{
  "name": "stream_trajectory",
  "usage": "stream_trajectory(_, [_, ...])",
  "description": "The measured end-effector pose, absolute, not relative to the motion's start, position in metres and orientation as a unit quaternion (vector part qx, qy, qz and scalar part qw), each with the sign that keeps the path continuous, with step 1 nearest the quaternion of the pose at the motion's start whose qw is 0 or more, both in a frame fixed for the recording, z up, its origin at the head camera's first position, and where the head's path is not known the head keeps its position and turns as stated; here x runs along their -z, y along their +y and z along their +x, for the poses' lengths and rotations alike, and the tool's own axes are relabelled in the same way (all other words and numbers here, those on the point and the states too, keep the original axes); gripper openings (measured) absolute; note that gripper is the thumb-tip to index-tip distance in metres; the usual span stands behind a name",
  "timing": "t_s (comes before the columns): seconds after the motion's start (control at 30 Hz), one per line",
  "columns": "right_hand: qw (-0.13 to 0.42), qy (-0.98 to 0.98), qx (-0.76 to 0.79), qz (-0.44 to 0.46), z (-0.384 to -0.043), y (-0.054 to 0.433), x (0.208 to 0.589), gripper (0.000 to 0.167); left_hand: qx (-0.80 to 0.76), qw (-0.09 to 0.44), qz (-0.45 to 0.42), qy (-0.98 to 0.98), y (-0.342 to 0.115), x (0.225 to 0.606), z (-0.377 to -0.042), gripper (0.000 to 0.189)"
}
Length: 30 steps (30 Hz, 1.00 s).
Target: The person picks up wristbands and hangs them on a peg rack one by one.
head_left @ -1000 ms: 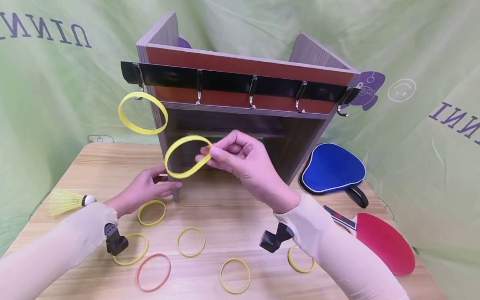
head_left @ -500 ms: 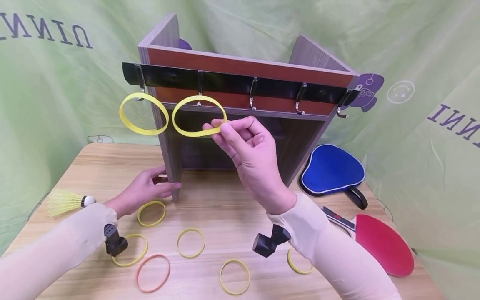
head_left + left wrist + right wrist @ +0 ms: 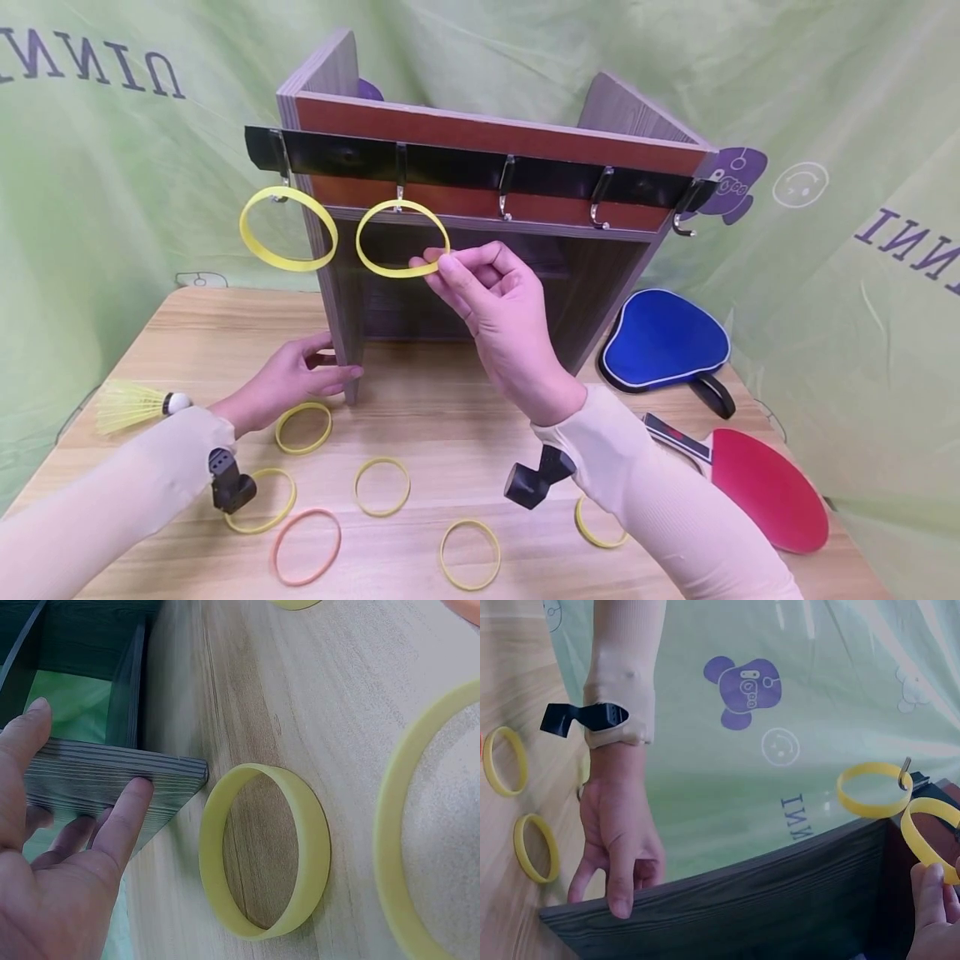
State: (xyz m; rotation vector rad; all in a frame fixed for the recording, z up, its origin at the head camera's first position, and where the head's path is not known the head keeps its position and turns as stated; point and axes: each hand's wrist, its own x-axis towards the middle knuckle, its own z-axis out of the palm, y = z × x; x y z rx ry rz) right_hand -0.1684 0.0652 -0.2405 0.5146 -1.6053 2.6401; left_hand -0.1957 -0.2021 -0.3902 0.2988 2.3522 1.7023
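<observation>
My right hand pinches a yellow ring band between thumb and fingers, its near right side in the grip. The band's top overlaps the tip of the second hook from the left. Another yellow band hangs from the leftmost hook. My left hand grips the lower part of the cabinet's left side panel. Thumb and fingers lie on opposite faces of that panel in the left wrist view. Right beside the panel's foot, a yellow band rests on the table.
Several more yellow bands and an orange band lie on the table. A shuttlecock is at left. At right are a blue paddle case and a red table tennis paddle. Green curtain surrounds the table.
My right hand has raised the yellow band from below the rack to the second hook, then lowered it very slightly. The left hand has kept its place on the panel.
</observation>
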Motion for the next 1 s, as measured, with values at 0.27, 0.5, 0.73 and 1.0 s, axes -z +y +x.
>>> stream_trajectory(0.27, [-0.010, -0.524, -0.836, 0.162, -0.171, 0.066, 0.245, 0.020, -0.578, 0.114, 0.101, 0.801, -0.201, 0.392, -0.195, 0.063])
stream_trajectory(0.5, [-0.012, -0.534, -0.830, 0.162, -0.174, 0.068, 0.250, 0.017, -0.580, 0.114, 0.097, 0.801, -0.203, 0.392, -0.195, 0.064])
stream_trajectory(0.73, [-0.043, -0.572, -0.803, 0.164, -0.181, 0.072, 0.273, 0.010, -0.582, 0.113, 0.100, 0.799, -0.202, 0.391, -0.195, 0.065])
stream_trajectory(1.0, [-0.095, -0.717, -0.659, 0.209, -0.190, 0.066, 0.332, 0.009, -0.586, 0.113, 0.100, 0.796, -0.202, 0.392, -0.196, 0.066])
